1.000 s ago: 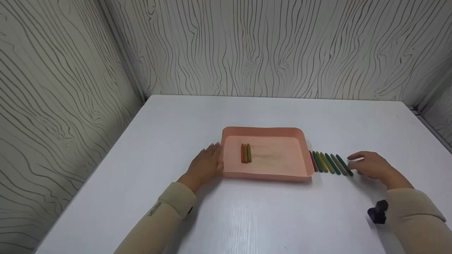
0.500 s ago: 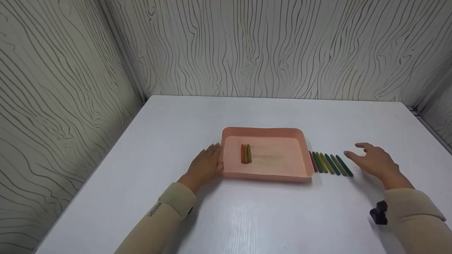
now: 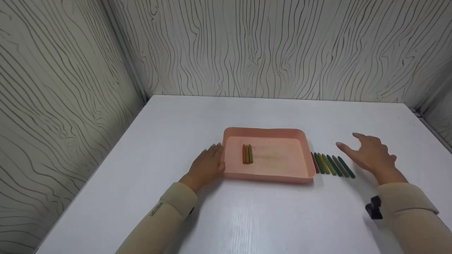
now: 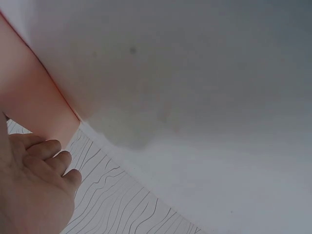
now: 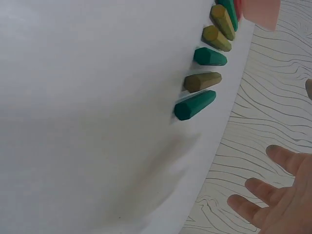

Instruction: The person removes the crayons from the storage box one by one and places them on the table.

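A shallow pink tray lies on the white table. Inside, toward its left, are one red crayon and two olive-yellow crayons side by side. My left hand rests along the tray's left wall, its fingers stretched out; the left wrist view shows the fingertips at the pink wall. Right of the tray, several crayons stand in a slanted row, with a green crayon at the outer end. My right hand hovers just right of that row, thumb and fingers spread, holding nothing.
The white table stretches around the tray. Wood-grain patterned panels rise behind it and on the left. A small black device sits at the right sleeve's cuff.
My right hand has left the outer green crayon, its fingers spreading as it rose and moved farther from me. The left hand and the crayons keep their places.
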### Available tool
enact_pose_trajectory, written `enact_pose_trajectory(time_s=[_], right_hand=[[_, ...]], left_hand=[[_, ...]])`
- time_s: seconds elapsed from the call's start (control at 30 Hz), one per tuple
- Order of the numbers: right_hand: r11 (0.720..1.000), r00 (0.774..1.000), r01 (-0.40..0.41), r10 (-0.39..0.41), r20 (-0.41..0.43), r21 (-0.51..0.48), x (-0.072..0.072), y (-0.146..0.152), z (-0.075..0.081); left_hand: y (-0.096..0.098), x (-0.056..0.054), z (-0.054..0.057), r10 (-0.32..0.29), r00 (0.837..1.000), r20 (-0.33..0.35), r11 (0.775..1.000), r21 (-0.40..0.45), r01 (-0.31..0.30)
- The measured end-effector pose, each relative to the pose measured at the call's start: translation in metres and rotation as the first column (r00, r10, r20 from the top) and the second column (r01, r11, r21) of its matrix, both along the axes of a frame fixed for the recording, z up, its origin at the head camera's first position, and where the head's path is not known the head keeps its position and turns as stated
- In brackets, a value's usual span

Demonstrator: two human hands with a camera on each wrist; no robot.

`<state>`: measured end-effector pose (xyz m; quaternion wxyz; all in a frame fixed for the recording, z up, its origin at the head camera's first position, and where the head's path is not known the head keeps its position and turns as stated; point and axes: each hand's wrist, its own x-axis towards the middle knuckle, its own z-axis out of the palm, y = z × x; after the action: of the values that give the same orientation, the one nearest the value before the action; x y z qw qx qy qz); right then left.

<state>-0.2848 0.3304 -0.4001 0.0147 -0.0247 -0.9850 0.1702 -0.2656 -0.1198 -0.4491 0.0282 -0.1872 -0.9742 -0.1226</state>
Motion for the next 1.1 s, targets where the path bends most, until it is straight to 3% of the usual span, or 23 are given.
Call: enact_pose_trajectory(time_s=[0.3,0.6,0.9,1.1], right_hand=[[1.000,0.998,-0.023,0.024,-0.066,0.015,-0.010,-0.035,0.018],[0.996,0.989,-0.090,0.092,-0.113,0.021,-0.019,-0.083,0.025],[0.988,0.986,-0.154,0.154,-0.060,-0.007,-0.024,-0.129,0.027],[0.981,0.979,-0.193,0.194,-0.054,0.029,-0.026,-0.153,0.020]], left_hand=[[-0.001,0.000,-0.001,-0.005,1.000,-0.011,1.000,0.000,0.005],[0.001,0.000,0.000,0.001,1.000,-0.003,1.000,0.000,-0.001],[0.000,0.002,0.001,-0.006,1.000,0.002,1.000,0.003,0.006],[-0.001,0.001,0.000,-0.015,1.000,-0.018,1.000,-0.013,0.014]])
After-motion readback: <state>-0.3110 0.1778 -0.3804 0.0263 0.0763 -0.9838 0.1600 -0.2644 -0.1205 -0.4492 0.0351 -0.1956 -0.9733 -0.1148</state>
